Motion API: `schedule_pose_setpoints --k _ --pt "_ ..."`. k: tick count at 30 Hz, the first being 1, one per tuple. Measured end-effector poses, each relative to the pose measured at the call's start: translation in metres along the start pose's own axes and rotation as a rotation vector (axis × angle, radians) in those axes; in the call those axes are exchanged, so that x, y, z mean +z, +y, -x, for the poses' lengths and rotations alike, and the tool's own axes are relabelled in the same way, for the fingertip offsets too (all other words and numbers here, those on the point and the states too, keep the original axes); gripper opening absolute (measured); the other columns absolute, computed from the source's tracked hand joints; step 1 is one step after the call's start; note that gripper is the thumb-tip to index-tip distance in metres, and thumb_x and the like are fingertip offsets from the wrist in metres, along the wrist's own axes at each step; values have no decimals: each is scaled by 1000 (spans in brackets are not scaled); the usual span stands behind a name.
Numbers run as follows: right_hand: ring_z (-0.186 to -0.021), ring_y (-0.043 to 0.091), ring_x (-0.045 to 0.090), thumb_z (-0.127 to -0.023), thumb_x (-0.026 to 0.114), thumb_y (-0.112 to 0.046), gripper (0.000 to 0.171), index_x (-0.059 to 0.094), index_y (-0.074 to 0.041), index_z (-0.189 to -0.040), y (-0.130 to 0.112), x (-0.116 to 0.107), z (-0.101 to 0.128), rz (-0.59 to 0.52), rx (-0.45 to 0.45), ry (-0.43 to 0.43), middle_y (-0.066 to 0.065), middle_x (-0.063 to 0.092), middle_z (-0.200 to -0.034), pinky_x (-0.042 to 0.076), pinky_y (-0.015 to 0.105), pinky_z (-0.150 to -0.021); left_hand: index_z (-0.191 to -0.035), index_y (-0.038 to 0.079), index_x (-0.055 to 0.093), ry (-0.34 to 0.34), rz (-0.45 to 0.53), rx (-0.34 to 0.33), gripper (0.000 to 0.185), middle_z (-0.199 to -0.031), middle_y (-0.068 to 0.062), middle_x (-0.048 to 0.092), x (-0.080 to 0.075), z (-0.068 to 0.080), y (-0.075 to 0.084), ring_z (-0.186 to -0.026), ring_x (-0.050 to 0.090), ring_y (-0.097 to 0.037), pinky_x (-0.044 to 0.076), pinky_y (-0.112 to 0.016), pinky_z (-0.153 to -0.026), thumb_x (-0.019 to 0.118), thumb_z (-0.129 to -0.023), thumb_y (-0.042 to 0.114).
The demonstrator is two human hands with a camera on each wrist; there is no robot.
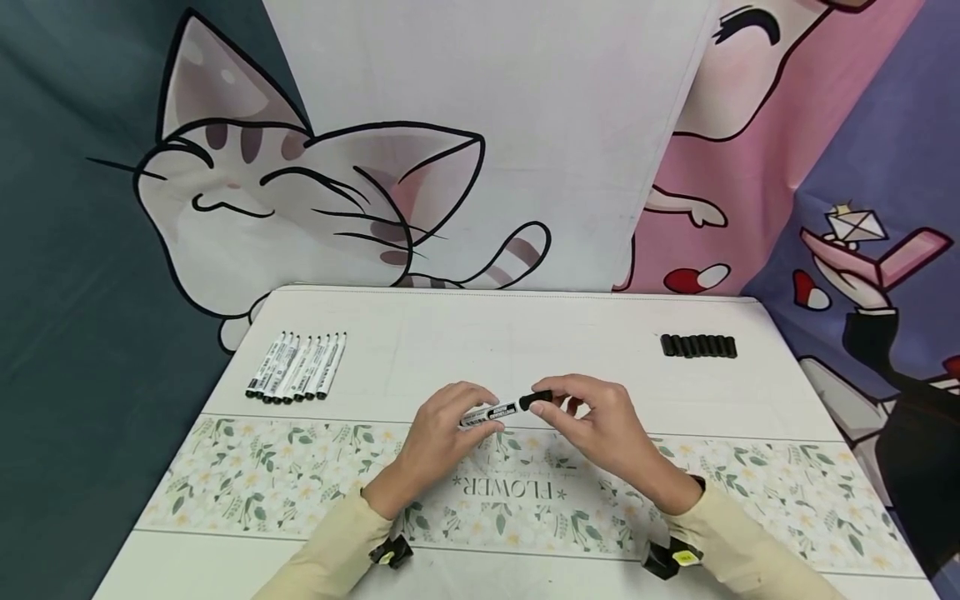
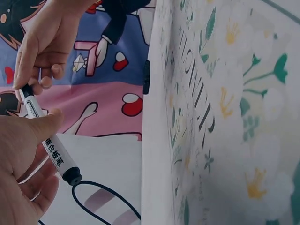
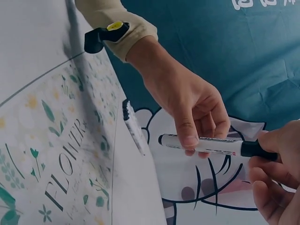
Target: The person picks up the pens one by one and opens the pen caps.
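Note:
Both hands hold one white marker [image 1: 495, 412] above the middle of the table [image 1: 525, 333]. My left hand [image 1: 450, 421] grips its white barrel [image 3: 206, 144] between thumb and fingers. My right hand [image 1: 588, 412] pinches the black cap [image 1: 536, 401] on the marker's right end; the cap [image 3: 255, 149] sits on the barrel. In the left wrist view the marker [image 2: 51, 147] runs from my left hand [image 2: 23, 159] up to my right hand's fingers [image 2: 40, 51].
Several uncapped white markers [image 1: 297, 367] lie side by side at the table's back left. A row of black caps [image 1: 699, 346] lies at the back right. A floral strip printed FLOWER [image 1: 510, 487] crosses the table's front. Cartoon cloths hang behind.

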State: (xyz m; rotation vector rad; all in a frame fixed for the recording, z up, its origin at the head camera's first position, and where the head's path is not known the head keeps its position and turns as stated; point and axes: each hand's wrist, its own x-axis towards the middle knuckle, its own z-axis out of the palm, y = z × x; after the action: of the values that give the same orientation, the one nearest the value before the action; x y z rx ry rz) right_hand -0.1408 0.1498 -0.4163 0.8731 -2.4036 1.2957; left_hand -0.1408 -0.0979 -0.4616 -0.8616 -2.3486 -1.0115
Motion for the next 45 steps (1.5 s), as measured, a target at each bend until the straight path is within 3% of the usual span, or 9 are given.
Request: schedule_pose_setpoints --k 6,13,18,23,33,45 --pt "-75 3 61 -90 80 -11 22 77 -22 -108 -2 0 -1 -25 -29 -14 -13 72 -93 51 20 -63 -108 12 73 -3 61 -35 31 -101 4 71 1 5 0 -88 65 -9 55 -27 -74 87 -81 21" --pt "-71 3 60 -90 78 -8 22 78 -24 -106 1 1 1 -38 -68 -24 -12 72 -91 46 15 -52 -108 13 77 -10 134 -50 26 -96 5 71 0 9 0 -82 64 -7 54 -30 -68 85 -84 20" --pt "-72 4 61 -90 78 -5 23 79 -22 -105 2 1 3 -60 -83 -30 -10 73 -91 47 15 -51 -108 13 78 -24 170 -43 24 -93 5 72 0 9 1 -79 64 -8 54 -32 -65 84 -86 20" --pt "-75 4 63 -90 77 -6 22 79 -22 -105 4 1 4 -58 -86 -47 -10 74 -92 48 15 -53 -108 12 79 -51 194 -38 23 -91 3 74 1 10 0 -79 66 -8 56 -36 -64 84 -86 17" --pt "-78 2 65 -96 73 -16 14 79 -24 -106 7 -1 5 -1 -138 -80 -8 75 -91 48 14 -59 -108 12 79 -117 195 -2 21 -95 3 74 2 11 -3 -84 68 -6 57 -26 -74 82 -88 18" --pt "-75 0 62 -96 73 -20 12 79 -23 -106 9 -1 6 6 -152 -97 -6 76 -91 45 14 -65 -109 14 79 -168 214 -2 21 -98 4 74 1 9 -6 -87 67 -3 56 -24 -75 82 -87 14"
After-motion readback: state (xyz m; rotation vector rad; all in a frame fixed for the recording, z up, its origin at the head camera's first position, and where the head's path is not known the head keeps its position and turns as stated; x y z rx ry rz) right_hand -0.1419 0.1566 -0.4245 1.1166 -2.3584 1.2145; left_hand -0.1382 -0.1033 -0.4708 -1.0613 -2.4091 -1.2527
